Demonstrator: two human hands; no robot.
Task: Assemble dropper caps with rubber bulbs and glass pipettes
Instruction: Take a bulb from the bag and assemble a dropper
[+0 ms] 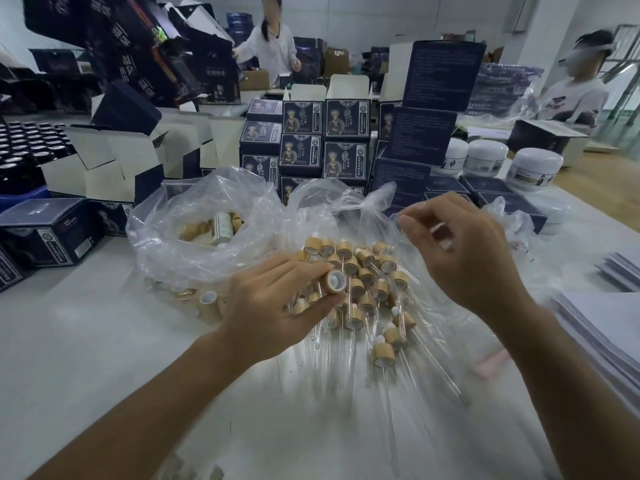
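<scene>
My left hand pinches a bamboo-coloured dropper cap between thumb and fingers, its white-lined open end facing me. My right hand is raised to the right with its fingers curled; something pale shows between them, blurred, and I cannot tell what it is. Between the hands lies a pile of assembled droppers, bamboo caps with glass pipettes pointing toward me. A clear plastic bag at the left holds more loose caps. One cap lies under the bag's edge beside my left hand.
Stacks of dark blue printed boxes stand behind the bags, with open cartons to the left and white jars at the right. Paper sheets lie at the right edge. Two people work at the back.
</scene>
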